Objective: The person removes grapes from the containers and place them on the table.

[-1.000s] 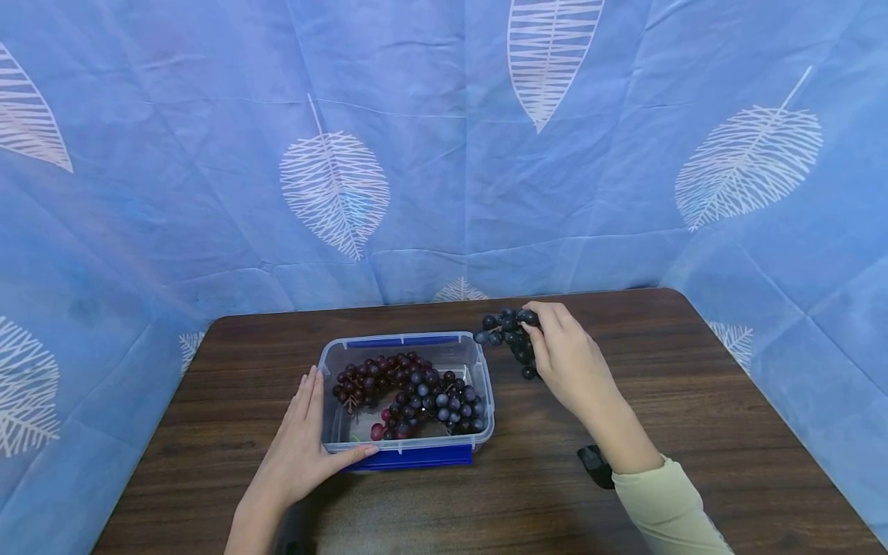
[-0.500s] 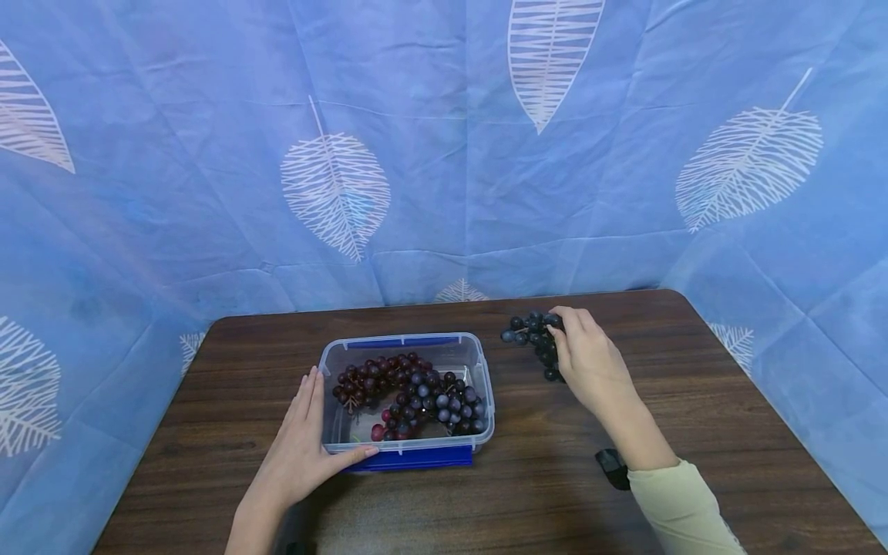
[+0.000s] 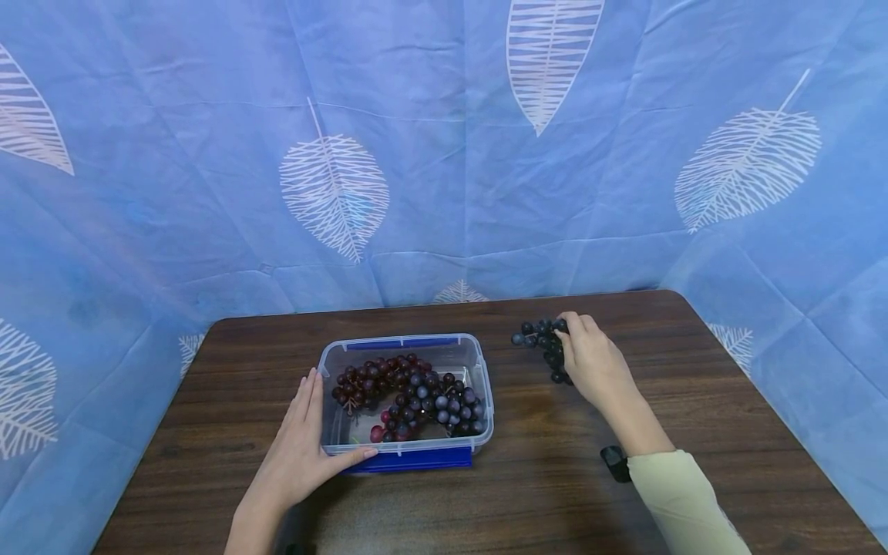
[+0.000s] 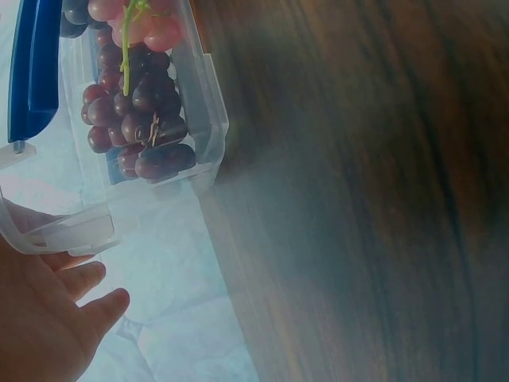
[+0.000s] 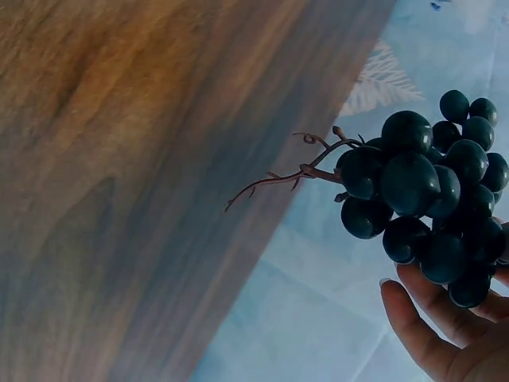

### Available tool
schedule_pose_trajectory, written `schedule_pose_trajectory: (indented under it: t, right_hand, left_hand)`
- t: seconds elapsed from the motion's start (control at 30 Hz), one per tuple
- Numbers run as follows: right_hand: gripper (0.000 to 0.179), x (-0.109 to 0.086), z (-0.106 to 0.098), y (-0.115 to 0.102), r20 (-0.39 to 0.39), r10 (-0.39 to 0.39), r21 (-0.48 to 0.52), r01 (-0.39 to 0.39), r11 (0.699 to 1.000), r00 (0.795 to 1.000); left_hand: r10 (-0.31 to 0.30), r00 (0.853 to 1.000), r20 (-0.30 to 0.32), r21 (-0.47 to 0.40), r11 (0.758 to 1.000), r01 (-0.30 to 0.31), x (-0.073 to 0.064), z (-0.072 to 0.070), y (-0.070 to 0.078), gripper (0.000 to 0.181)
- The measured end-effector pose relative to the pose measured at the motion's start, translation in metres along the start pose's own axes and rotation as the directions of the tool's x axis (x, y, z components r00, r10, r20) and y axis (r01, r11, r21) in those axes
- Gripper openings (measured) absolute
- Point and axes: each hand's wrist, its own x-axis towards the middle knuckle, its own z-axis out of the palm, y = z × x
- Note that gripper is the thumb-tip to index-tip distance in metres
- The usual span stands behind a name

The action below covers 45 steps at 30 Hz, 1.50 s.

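Observation:
A clear plastic box [image 3: 488, 408] with blue clips stands on the table in the head view. Inside lie a dark red grape bunch [image 3: 375, 376] and a blue-black grape bunch [image 3: 454, 405]. My left hand [image 3: 294, 455] rests against the box's left side, its fingers straight and its thumb over the front rim. To the right of the box, my right hand [image 3: 598, 366] holds a black grape bunch [image 3: 553, 358]. A brown stem [image 5: 306, 169] sticks out of that bunch in the right wrist view. Pinkish grapes [image 4: 163, 32] with a green stem show through the box in the left wrist view.
The dark wooden table [image 3: 430, 512] ends at a far edge just behind the box. Beyond it hangs a blue cloth [image 3: 451, 193] with white leaf prints. A black device [image 3: 615, 464] sits at the right wrist.
My right hand has moved rightward, away from the box, with the black grape bunch, and has come slightly nearer. The left hand and the box have stayed in place.

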Motion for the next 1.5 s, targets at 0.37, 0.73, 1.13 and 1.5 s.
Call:
schedule_pose_trajectory:
  t: [0.37,0.73,1.13,1.5]
  right_hand:
    - [0.033,0.014,0.018,0.018,0.175,0.044,-0.006,-0.043,0.999,0.984]
    - [0.045,0.036,0.035,0.028,0.376,0.143,0.000,-0.155,0.988,0.916]
    - [0.051,0.050,0.049,0.027,0.314,0.196,-0.049,-0.191,0.980,0.929]
    - [0.058,0.046,0.058,0.029,0.231,0.219,-0.025,-0.219,0.975,0.948]
  left_hand:
    - [-0.009,1.000,0.005,0.000,1.000,0.009,-0.001,0.000,0.000,0.138]
    - [-0.018,1.000,0.015,-0.009,1.000,0.018,-0.001,0.001,-0.002,0.139]
    - [-0.014,1.000,0.005,-0.014,1.000,0.014,-0.001,0.002,-0.002,0.139]
    - [-0.012,1.000,0.003,-0.022,1.000,0.012,0.000,0.002,-0.001,0.138]
